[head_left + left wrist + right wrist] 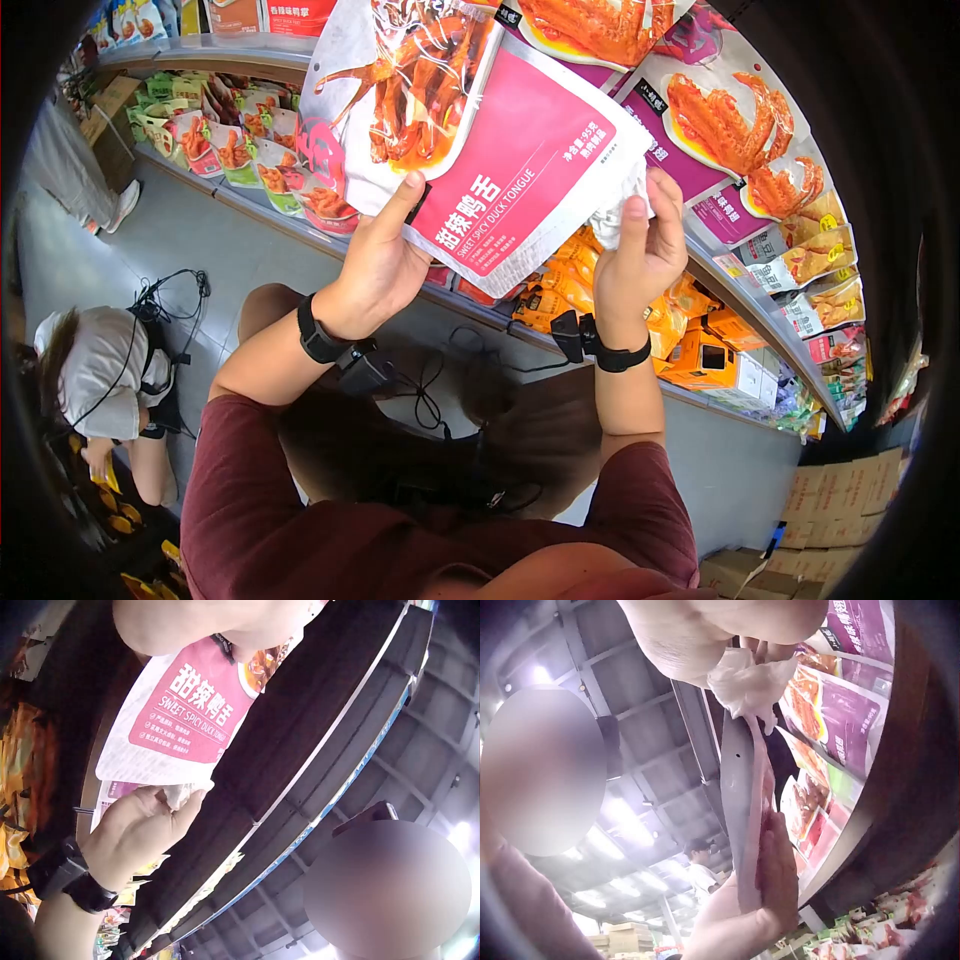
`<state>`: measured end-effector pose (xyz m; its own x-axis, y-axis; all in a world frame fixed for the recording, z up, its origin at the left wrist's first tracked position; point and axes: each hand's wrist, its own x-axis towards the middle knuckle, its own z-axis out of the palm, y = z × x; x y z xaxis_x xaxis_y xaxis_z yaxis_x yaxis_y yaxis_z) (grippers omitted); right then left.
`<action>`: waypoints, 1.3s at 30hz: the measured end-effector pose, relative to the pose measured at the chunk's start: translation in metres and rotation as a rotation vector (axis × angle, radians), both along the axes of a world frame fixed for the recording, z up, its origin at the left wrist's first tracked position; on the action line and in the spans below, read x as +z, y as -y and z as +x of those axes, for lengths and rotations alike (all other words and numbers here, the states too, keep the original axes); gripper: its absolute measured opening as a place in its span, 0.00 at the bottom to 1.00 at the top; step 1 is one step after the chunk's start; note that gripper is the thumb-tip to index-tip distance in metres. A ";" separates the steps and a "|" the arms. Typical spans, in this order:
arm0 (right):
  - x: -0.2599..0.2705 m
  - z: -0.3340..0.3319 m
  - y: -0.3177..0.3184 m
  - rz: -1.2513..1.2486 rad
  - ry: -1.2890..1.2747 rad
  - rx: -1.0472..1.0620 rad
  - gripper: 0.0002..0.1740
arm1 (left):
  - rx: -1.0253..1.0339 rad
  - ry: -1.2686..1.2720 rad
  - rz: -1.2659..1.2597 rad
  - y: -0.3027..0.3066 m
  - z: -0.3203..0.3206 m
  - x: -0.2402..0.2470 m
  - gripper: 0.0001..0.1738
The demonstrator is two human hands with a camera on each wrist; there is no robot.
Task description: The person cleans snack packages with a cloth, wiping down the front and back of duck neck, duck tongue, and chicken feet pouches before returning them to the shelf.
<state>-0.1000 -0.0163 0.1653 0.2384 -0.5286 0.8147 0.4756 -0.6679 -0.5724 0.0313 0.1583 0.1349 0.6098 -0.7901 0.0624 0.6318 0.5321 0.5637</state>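
Observation:
My left hand [372, 268] grips the lower left edge of a pink and silver pouch of sweet spicy duck tongue [535, 150], its thumb over the printed front. At the pouch's lower right corner, my right hand [645, 250] pinches a crumpled white tissue [612, 218] against the edge. The right wrist view has the pouch [740, 795] edge-on, with the tissue [742, 682] bunched beneath the right fingers at its upper end. In the left wrist view, the pouch's front [187, 712] faces the camera and the right hand [142, 825] is at its bottom corner.
Purple pouches [720, 130] stand on the shelf just behind. Below are orange packets [570, 280] and more snack bags [235, 150]. A crouching person [105, 375] is at the left, near black cables [175, 300] on the floor. Cardboard boxes [840, 500] are stacked lower right.

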 end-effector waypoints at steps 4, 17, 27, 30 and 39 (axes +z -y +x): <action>-0.011 -0.001 -0.007 -0.002 -0.021 0.125 0.11 | -0.014 -0.042 -0.009 -0.001 0.002 -0.002 0.28; -0.032 -0.005 -0.030 0.099 -0.123 0.394 0.13 | 0.065 0.011 -0.003 -0.003 0.010 0.004 0.30; -0.043 -0.004 -0.051 -0.138 -0.385 0.405 0.15 | 0.046 -0.046 -0.122 -0.010 0.023 0.007 0.26; -0.037 -0.005 -0.052 -0.078 -0.446 0.384 0.14 | 0.039 -0.045 -0.134 -0.012 0.027 0.005 0.26; 0.021 -0.037 -0.020 -0.492 -0.223 -0.227 0.12 | 0.205 0.093 -0.182 -0.014 0.021 0.011 0.26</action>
<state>-0.1366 0.0038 0.1859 0.3570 -0.1585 0.9206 0.1937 -0.9515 -0.2390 0.0528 0.1728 0.1463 0.7403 -0.6218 0.2555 0.4506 0.7411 0.4977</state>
